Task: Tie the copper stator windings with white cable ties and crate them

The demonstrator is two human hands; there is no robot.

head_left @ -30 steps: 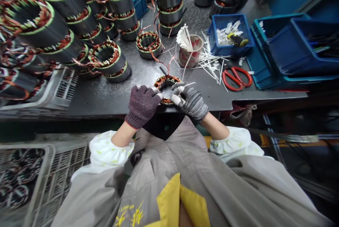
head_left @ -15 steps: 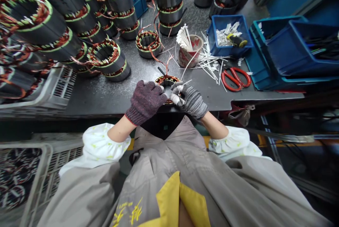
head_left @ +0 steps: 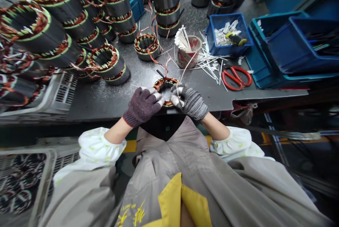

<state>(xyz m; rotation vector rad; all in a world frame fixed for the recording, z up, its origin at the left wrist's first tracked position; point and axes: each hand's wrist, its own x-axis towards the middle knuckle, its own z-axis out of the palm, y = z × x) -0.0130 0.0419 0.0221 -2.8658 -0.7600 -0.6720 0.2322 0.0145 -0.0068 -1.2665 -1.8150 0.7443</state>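
Note:
A wound motor stator (head_left: 166, 81) with copper windings stands at the bench's front edge, its copper leads trailing toward the back. My left hand (head_left: 145, 106), in a dark purple glove with pale fingertips, has its fingers curled on the stator's left rim. On the right rim is my right hand (head_left: 192, 101), in a grey striped glove, fingers pinched together. A white cable tie (head_left: 184, 68) rises in a curve from those fingers; its lower end is hidden by them. A black sleeve (head_left: 160, 73) sticks up behind the stator.
Behind stands a cup (head_left: 189, 59) of white cable ties, with loose ties beside it. Red-handled scissors (head_left: 235, 78) lie to the right, near a blue bin (head_left: 230, 48). Stacked stators (head_left: 57, 18) crowd the left; another single stator (head_left: 147, 55) sits behind.
My left hand has shifted slightly left and down, its fingers drawn back a little from the stator's opening. My right hand stays at the right rim, and the cable tie's curve has shifted slightly.

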